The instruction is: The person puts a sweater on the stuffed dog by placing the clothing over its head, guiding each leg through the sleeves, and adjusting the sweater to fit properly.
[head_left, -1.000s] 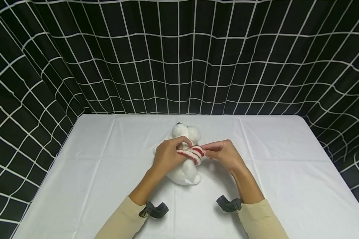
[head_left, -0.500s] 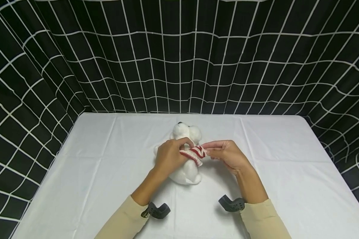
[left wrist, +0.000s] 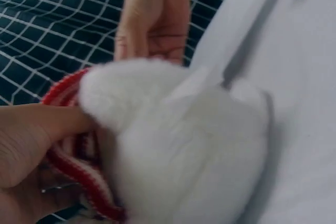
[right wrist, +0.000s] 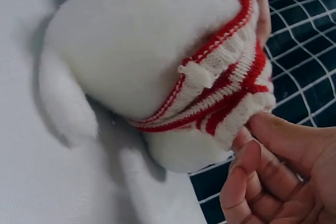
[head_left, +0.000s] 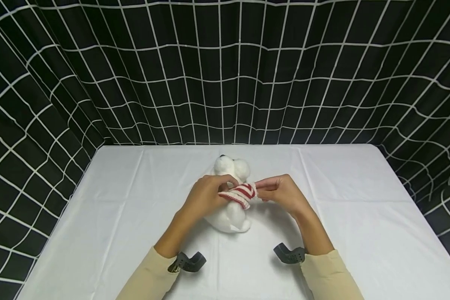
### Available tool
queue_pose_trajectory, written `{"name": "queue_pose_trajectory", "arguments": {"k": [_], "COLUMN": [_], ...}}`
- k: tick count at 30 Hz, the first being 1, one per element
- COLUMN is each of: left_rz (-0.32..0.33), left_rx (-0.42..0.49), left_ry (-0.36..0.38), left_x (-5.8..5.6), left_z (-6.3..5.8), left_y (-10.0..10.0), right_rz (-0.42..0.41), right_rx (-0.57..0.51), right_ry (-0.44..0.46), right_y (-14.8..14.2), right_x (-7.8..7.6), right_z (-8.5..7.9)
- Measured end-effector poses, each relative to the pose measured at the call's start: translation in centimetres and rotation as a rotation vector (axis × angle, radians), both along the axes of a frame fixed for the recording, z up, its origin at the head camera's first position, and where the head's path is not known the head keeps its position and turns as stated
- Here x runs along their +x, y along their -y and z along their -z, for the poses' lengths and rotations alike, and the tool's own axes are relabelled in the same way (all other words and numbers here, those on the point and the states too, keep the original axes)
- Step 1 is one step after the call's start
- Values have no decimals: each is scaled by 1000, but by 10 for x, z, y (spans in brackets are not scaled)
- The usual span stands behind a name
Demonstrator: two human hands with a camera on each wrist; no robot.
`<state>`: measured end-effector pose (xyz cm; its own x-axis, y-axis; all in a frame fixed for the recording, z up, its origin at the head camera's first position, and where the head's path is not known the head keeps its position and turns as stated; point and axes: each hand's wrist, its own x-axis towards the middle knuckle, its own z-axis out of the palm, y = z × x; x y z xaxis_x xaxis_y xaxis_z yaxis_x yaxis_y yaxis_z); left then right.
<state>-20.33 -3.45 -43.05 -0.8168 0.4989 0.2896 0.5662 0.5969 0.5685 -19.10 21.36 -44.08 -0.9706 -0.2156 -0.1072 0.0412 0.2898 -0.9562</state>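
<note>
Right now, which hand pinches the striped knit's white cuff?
The right hand pinches the white cuff; the left hand is at the red edge instead.

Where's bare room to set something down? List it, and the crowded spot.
Bare white cloth stretches from the left hand to the left edge, and from the right hand to the right. A smaller patch lies between the wrist mounts, below the plush toy. Crowded: the middle, where both hands hold the toy's striped knit garment.

No text, label, brand, number or sign can be read in any of the views
</note>
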Motion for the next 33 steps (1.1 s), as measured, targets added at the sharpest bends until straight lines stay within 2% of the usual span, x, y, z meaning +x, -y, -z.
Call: {"name": "queue_pose_trajectory", "arguments": {"k": [7, 12, 20, 33], "left_rz": [-72, -116, -87, -85], "left_rx": [34, 59, 49, -36], "left_ry": [-105, -156, -254, -312], "left_x": [3, 5, 7, 11], "left_z": [10, 13, 16, 18], "left_y": [-7, -11, -13, -25], "right_rz": [-34, -32, -23, -74], "right_rx": [-20, -34, -91, 20], "right_ry": [-31, -61, -30, -69], "right_y": [1, 3, 8, 15], "right_x": [-2, -2, 0, 2], "right_z": [2, 2, 3, -2]}}
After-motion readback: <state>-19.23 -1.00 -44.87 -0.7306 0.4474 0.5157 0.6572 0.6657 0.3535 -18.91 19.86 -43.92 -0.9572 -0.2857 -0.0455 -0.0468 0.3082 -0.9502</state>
